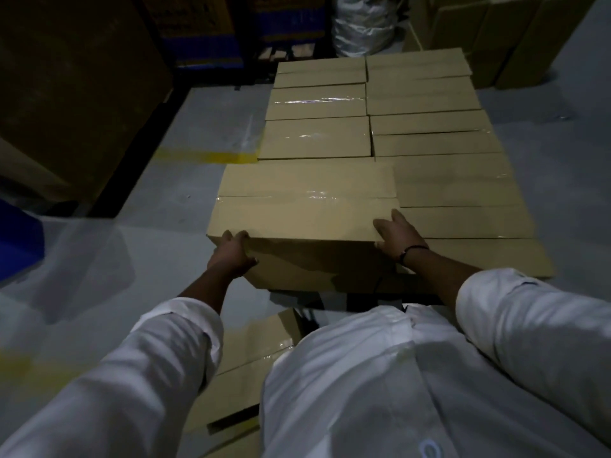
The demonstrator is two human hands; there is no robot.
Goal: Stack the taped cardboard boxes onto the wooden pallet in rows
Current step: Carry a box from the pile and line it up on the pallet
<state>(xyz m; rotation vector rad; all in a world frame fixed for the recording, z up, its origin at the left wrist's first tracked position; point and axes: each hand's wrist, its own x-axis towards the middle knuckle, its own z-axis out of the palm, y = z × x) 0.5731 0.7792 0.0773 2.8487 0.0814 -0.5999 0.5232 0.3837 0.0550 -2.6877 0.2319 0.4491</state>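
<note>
A taped cardboard box (pixel 304 209) sits at the near left of the stack, its top seam shiny with clear tape. My left hand (pixel 231 254) grips its near left corner. Over at the near right corner, my right hand (pixel 398 236) holds the box, fingers on the top face, a dark band at the wrist. Beyond and to the right lie two rows of taped boxes (pixel 426 94), tops level. The box in my hands stands a little higher than its neighbours (pixel 463 190). A dark strip below the box's front face (pixel 360 297) may be the pallet; I cannot tell.
More cardboard boxes (pixel 254 352) lie on the grey floor by my legs. Tall flat cartons (pixel 515 38) lean at the back right. Dark racking (pixel 66 94) stands to the left, with a yellow floor line (pixel 205 157) beside the stack. A wrapped silver bundle (pixel 360 28) stands behind.
</note>
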